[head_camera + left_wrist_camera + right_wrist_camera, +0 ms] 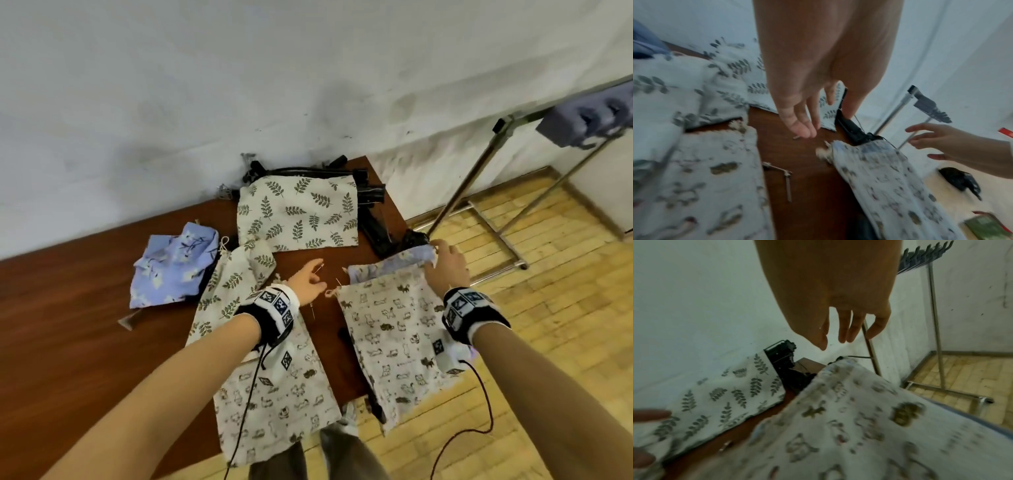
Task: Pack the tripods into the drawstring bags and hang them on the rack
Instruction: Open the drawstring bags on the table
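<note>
Tripods (375,209) lie black at the surface's (68,291) far corner, partly under our leaf-print bag (298,212), while our left hand (306,282) and right hand (447,262) hover loose-fingered, seemingly holding nothing.

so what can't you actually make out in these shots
- Tripods: head view, mostly covered by the leaf-print bag; their number is unclear.
- Cat-print bag: head view, its contents are hidden by the cloth.
- Rack: head view, cut off by the right edge; the grey hooks are blurred.
- Right hand: reaches over the bag's mouth; whether it touches the cloth is unclear. Right wrist view is blurred.
</note>
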`<state>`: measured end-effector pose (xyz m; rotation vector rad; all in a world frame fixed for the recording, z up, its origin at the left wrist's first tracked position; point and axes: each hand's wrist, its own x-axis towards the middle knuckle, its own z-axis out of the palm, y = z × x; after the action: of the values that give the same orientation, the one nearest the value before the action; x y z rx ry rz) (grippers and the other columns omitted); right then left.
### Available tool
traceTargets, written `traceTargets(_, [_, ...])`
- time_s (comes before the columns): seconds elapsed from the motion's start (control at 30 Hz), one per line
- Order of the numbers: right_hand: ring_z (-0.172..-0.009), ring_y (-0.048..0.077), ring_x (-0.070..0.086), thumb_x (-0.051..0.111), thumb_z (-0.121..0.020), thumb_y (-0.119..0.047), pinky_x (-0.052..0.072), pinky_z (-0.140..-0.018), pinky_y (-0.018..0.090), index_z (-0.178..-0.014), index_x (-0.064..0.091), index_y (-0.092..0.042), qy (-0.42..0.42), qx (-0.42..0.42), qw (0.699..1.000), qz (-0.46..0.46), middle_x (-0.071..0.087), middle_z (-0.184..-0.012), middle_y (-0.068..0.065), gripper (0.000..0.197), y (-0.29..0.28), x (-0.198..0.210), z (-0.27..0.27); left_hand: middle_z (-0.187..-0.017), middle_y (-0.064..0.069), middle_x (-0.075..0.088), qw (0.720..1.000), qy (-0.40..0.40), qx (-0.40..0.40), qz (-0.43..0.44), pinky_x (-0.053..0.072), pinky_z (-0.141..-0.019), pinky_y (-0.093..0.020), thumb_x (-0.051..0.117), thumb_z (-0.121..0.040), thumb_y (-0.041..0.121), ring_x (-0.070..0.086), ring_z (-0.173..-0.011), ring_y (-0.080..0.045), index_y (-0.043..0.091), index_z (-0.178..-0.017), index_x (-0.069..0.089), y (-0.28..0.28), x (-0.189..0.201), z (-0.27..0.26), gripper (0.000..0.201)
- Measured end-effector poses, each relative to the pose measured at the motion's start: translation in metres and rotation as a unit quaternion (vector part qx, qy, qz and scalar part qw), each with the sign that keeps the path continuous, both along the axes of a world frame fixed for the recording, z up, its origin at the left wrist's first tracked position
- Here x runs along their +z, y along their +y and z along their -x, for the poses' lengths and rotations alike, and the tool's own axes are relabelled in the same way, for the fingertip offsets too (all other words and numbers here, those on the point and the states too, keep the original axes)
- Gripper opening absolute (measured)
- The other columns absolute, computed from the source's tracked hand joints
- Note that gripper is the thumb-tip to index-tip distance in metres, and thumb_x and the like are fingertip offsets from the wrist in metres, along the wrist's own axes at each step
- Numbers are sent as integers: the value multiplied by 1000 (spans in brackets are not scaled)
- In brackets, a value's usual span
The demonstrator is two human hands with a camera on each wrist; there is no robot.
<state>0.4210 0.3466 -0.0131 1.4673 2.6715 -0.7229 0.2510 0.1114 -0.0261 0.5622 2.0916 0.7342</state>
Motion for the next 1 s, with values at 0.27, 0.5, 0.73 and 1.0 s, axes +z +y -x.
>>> traceTargets(0.27, [-116, 31, 51, 55, -89, -12, 43, -96, 38, -128, 49, -14, -65, 173, 972, 143, 50, -126, 13, 40, -91, -5, 84, -135, -13, 52, 982, 110, 19, 154, 43, -99, -31, 49, -91, 9, 51, -121, -31, 12, -135, 45, -84, 4, 90, 44])
traceTargets(0.5, [-106, 30, 59, 50, -94, -10, 47, -86, 35, -135, 42, -22, -126, 188, 959, 171, 57, -121, 14, 43, -191, -62, 103, -142, -17, 42, 970, 134, -87, 183, 42, -97, -31, 53, -88, 7, 47, -126, -32, 10, -137, 44, -115, -11, 120, 50])
traceTargets(0.73, [-89, 33, 64, 44, -95, -9, 45, -65, 36, -125, 43, -21, -133, 146, 978, 61, 47, -121, 10, 33, -217, -82, 120, -152, -17, 22, 978, 146, -99, 107, 26, -113, -32, 56, -86, 7, 29, -139, -32, 6, -146, 25, -113, -24, 151, 68])
traceTargets(1.0, [-88, 32, 64, 46, -97, -13, 48, -71, 40, -114, 53, -15, -137, 115, 983, 50, 46, -118, 9, 18, -220, -87, 134, -133, -19, 50, 987, 81, -87, 111, 43, -97, -36, 45, -96, 15, 53, -117, -36, 6, -140, 31, -92, -30, 187, 48])
